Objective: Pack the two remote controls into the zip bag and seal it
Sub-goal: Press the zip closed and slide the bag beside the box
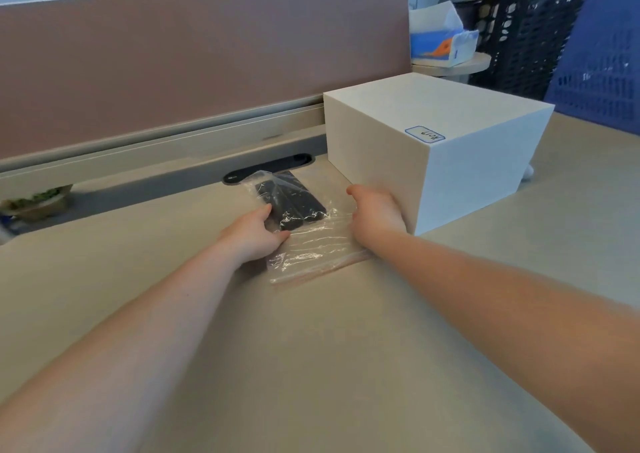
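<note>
A clear zip bag [311, 244] lies flat on the beige table [311, 366], its zip strip along the near edge. Two black remote controls [291, 203] lie side by side inside its far half. My left hand [252, 236] rests on the bag's left edge, thumb and fingers pinching the plastic beside the remotes. My right hand [375, 217] lies at the bag's right edge, fingers curled down on the plastic, against the front of a white box. Whether the zip is closed cannot be made out.
A white box [450, 147] with a blue-edged label stands right of the bag. A brown partition [173, 61] runs along the table's back, with a black cable slot [266, 168] below it. A tissue pack [443, 40] and dark and blue crates [554, 37] stand at back right.
</note>
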A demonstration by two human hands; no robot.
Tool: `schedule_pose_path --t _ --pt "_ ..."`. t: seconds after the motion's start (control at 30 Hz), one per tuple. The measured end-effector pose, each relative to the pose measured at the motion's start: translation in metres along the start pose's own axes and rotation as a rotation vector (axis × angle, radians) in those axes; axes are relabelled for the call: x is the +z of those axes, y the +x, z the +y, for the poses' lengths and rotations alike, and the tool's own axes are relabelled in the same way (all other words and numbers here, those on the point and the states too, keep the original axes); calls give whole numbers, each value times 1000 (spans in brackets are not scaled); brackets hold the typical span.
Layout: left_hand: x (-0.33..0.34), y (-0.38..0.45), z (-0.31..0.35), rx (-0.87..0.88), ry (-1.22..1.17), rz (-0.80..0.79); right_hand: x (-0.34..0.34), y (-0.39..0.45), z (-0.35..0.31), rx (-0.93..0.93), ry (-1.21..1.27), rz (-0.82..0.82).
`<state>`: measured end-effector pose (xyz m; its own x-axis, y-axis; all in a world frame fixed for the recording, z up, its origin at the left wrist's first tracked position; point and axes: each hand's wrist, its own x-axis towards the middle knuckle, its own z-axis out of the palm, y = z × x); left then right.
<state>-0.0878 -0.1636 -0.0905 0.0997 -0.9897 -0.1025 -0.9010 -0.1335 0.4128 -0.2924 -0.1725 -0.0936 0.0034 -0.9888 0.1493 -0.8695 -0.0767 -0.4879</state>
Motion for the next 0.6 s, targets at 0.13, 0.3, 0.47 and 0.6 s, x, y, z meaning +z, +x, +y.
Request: schedule_pose_path --t 0.13,0.3,0.47,0.6 --pt "-1 12 3 20 -2 2 4 6 -1 -86 -165 53" --pt "1 11 -3 8 -9 44 6 10 -6 -111 -258 57" --pt "3 -2 -9 9 34 83 8 8 -1 -182 -281 43" --pt "1 -15 -13 -20 2 99 -1 -3 -2 -276 -369 73"
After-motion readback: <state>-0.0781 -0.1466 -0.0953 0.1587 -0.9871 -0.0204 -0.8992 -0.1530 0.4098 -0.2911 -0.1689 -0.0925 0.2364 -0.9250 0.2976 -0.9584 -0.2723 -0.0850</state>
